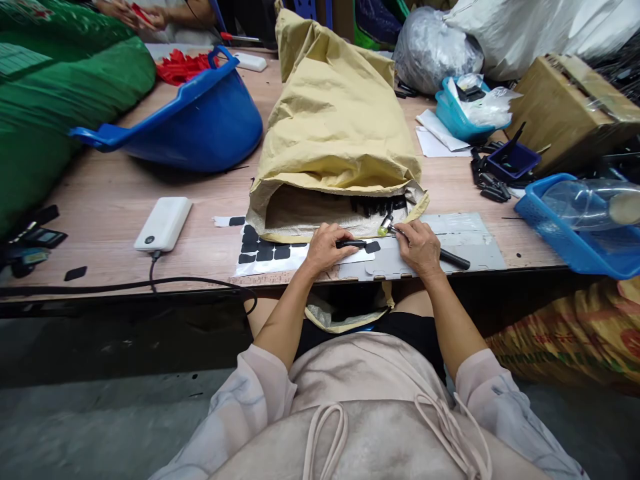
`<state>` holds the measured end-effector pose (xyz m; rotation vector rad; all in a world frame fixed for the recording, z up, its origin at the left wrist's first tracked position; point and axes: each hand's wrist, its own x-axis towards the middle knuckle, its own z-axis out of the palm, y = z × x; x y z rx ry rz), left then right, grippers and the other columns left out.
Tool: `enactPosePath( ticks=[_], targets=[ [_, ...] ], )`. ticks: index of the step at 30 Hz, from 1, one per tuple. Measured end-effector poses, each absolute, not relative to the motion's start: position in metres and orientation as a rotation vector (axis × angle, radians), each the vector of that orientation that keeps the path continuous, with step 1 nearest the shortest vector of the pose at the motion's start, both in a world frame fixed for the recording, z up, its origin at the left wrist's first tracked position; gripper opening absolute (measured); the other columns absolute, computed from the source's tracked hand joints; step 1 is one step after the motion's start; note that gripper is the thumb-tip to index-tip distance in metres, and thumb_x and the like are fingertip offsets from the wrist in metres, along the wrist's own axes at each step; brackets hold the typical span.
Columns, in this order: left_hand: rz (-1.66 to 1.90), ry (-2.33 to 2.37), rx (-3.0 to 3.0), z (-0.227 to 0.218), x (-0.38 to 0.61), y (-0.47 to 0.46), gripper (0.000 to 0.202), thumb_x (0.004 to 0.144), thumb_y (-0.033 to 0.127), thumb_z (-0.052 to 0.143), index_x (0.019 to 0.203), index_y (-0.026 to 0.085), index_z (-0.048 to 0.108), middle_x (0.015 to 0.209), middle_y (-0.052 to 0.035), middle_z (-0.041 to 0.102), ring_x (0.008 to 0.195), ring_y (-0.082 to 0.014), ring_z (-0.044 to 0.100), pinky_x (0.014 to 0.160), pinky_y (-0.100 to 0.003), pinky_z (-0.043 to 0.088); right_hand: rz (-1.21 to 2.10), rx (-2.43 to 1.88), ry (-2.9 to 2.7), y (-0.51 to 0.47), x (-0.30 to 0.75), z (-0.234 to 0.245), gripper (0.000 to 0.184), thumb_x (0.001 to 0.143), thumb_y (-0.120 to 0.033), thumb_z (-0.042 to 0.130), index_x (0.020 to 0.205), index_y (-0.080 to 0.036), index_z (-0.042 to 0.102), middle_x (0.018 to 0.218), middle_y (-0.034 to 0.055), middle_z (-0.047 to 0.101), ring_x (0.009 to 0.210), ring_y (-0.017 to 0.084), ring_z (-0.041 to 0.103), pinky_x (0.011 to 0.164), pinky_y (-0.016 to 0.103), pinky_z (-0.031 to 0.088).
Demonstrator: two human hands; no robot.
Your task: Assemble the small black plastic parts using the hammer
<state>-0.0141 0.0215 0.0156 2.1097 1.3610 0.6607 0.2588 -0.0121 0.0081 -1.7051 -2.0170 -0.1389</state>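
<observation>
Near the table's front edge, my left hand (324, 252) pinches a slim black piece (352, 244), whose exact kind I cannot make out. To its right, my right hand (421, 248) is closed around a small hammer (455, 259). The hammer's black handle sticks out to the right, and its metal head with a yellow-green tip points left. Just beyond both hands lies the open mouth of a yellow sack (345, 133), with black pieces (377, 204) inside. Beside my left hand, a white sheet (300, 254) carries several black rounded-square stickers (265, 250).
A blue basin (195, 127) and a white power bank (163, 223) with a cable stand left. On the right are a blue basket (575, 233), a cardboard box (560, 127) and loose black parts (493, 187). Another person's hands (140, 15) hold something red at the back.
</observation>
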Motion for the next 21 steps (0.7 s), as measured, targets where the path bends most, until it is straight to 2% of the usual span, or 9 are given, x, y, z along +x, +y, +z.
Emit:
enactPosePath(
  ticks=[5,9,12,14,17,21],
  targets=[
    [0.836,1.104,1.979,0.035,-0.018,-0.01,0.023,0.091,0.041,0.074,0.101,0.021,0.075,0.106,-0.0073,0.073,0.104,-0.0254,0.062,0.099,-0.04,0.047,-0.159,-1.722,-2.03,-0.012,0.258,0.01,0.026,0.098,-0.026,0.057,0.116,-0.025,0.075,0.099,0.0075,0.068,0.095,0.025,0.055,0.083,0.035,0.044],
    [0.498,0.696,1.728,0.037,-0.021,-0.054,0.033,0.095,0.048,0.069,0.109,0.018,0.074,0.101,-0.0049,0.075,0.092,-0.0199,0.067,0.085,-0.029,0.05,-0.195,-1.723,-2.025,-0.012,0.257,0.01,0.025,0.097,-0.026,0.058,0.115,-0.024,0.075,0.098,0.0073,0.068,0.093,0.025,0.055,0.081,0.034,0.043],
    [0.13,0.633,1.692,0.003,-0.019,-0.07,0.033,0.093,0.048,0.069,0.107,0.02,0.075,0.099,-0.0024,0.077,0.091,-0.0193,0.068,0.082,-0.026,0.049,-0.199,-1.721,-2.025,-0.012,0.257,0.009,0.025,0.097,-0.025,0.057,0.114,-0.024,0.075,0.098,0.0076,0.068,0.093,0.025,0.054,0.081,0.035,0.043],
    [-0.059,0.878,1.713,-0.032,-0.015,-0.07,0.034,0.094,0.049,0.065,0.112,0.022,0.075,0.101,-0.0026,0.078,0.096,-0.0224,0.069,0.084,-0.028,0.05,-0.191,-1.721,-2.026,-0.012,0.256,0.009,0.024,0.097,-0.025,0.057,0.113,-0.024,0.075,0.098,0.0078,0.068,0.093,0.025,0.054,0.081,0.035,0.042],
    [-0.32,1.276,1.702,-0.082,-0.004,-0.066,0.041,0.098,0.048,0.058,0.132,0.027,0.07,0.114,-0.0063,0.079,0.113,-0.0287,0.07,0.094,-0.035,0.052,-0.18,-1.721,-2.021,-0.012,0.257,0.009,0.024,0.097,-0.026,0.057,0.113,-0.024,0.075,0.098,0.0082,0.067,0.093,0.025,0.053,0.081,0.035,0.042],
    [-0.381,1.337,1.738,-0.118,0.009,-0.07,0.047,0.094,0.038,0.063,0.139,0.026,0.068,0.13,-0.0108,0.076,0.13,-0.0329,0.065,0.108,-0.041,0.049,-0.196,-1.701,-2.014,-0.011,0.258,0.007,0.024,0.096,-0.026,0.057,0.112,-0.025,0.075,0.098,0.0078,0.068,0.093,0.025,0.054,0.081,0.035,0.042]
  ],
)
